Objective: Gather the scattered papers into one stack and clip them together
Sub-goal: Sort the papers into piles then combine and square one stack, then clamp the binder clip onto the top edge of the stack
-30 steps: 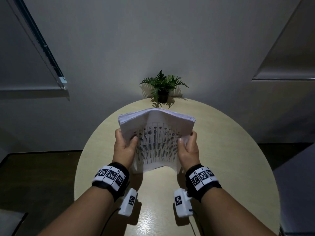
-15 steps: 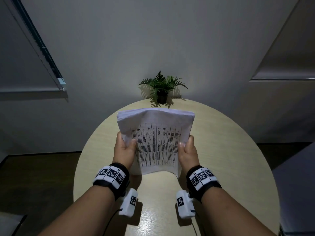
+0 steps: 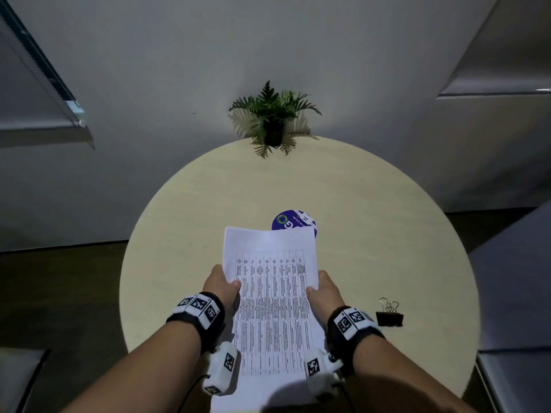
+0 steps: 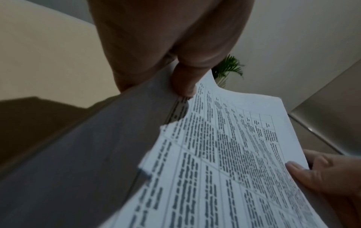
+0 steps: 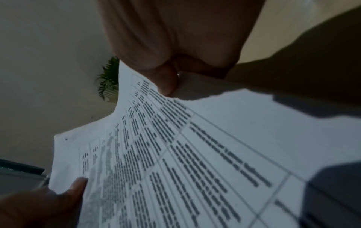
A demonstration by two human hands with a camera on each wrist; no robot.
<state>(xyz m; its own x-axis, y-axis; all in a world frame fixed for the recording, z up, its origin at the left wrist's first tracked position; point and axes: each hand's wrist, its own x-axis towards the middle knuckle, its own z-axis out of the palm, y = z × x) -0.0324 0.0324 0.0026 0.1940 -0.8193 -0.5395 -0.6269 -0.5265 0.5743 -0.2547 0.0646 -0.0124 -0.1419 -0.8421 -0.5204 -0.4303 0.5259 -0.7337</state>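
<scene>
Papers now lie flatter and lower over the near middle of the counter; a moment ago I held them upright, tapping their edges, so the stack looks squared. My left grip pinches the stack's left edge, thumb on top, and my right grip pinches its right edge likewise. In the left wrist view some sheet edges near my thumb look slightly stepped, so alignment may not be perfect. A clip stands on the counter just right of my right wrist, untouched. A round sticker peeks out beyond the stack's far edge; a plant sits at the far rim. Bare counter lies left and right.
</scene>
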